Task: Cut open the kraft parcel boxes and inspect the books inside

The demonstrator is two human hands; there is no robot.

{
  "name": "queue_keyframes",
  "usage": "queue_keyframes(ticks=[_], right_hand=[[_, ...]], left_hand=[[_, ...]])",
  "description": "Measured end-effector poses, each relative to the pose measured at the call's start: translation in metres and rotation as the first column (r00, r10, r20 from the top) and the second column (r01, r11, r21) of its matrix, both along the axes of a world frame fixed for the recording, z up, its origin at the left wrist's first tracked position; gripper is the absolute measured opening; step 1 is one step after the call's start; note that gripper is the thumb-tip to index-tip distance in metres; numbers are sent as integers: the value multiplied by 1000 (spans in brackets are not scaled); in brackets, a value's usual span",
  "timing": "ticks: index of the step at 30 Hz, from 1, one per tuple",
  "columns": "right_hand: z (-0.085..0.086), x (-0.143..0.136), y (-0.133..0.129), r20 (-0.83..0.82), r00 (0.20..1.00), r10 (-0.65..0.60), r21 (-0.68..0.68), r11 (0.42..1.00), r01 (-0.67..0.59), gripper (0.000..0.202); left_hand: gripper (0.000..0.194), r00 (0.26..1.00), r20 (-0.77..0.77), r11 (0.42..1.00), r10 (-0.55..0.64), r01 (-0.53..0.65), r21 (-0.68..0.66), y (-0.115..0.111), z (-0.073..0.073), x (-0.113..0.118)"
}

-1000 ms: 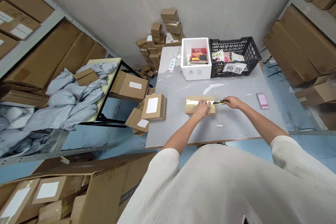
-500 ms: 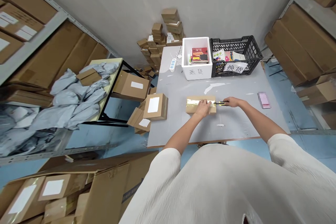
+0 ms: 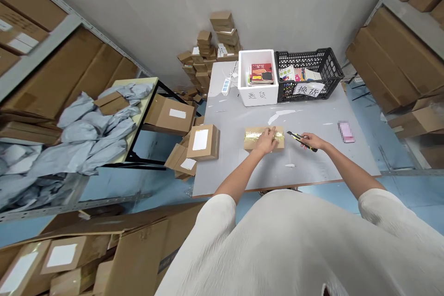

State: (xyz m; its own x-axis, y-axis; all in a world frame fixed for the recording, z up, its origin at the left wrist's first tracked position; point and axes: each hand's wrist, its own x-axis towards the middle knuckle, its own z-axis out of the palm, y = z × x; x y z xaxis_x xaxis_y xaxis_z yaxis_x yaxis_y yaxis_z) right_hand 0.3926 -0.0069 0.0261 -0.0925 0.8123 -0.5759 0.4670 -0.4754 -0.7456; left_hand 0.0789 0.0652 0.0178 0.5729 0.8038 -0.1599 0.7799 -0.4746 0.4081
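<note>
A small cardboard box [image 3: 249,138] with shiny clear tape along its top lies on the grey table. My left hand [image 3: 266,140] rests over the box's right half, fingers stretched out across the taped top. To the right of the box, my right hand [image 3: 311,140] grips a black and yellow utility knife [image 3: 294,136]. The knife slants over the table with its tip toward the box, a small gap apart from it.
A white bin [image 3: 258,95] of books and a black crate [image 3: 307,88] stand at the table's back. A power strip [image 3: 226,86] lies left of them. A taped box [image 3: 204,142] sits on the left, a pink phone-shaped item [image 3: 346,132] on the right. Grey parcels [image 3: 100,122] cover a side table.
My right hand has drawn the knife away from the box's right end and turned it to a slant. My left hand stays on the box, fingers slightly shifted.
</note>
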Motion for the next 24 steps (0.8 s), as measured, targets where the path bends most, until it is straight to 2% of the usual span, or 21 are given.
queue_keyframes(ticks=[2, 6, 9, 13, 16, 24], right_hand=[[4, -3, -1, 46, 999, 7, 80, 997, -11, 37], [7, -14, -5, 209, 973, 98, 242, 959, -149, 42], [8, -23, -8, 419, 890, 182, 318, 888, -332, 41], [7, -30, -8, 607, 757, 242, 283, 824, -490, 46], [4, -34, -8, 657, 717, 233, 282, 806, -520, 47], [-7, -52, -15, 688, 710, 147, 316, 821, -477, 48]], left_hand=[[65, 998, 9, 998, 63, -63, 15, 4, 1, 5], [66, 995, -39, 995, 95, -94, 42, 13, -2, 15], [71, 997, -48, 996, 65, -63, 56, 19, -6, 18], [76, 998, -61, 999, 28, -27, 23, 25, -10, 16], [74, 999, -49, 1000, 8, -7, 17, 25, -10, 14], [75, 999, -40, 999, 3, -1, 36, 9, -13, 13]])
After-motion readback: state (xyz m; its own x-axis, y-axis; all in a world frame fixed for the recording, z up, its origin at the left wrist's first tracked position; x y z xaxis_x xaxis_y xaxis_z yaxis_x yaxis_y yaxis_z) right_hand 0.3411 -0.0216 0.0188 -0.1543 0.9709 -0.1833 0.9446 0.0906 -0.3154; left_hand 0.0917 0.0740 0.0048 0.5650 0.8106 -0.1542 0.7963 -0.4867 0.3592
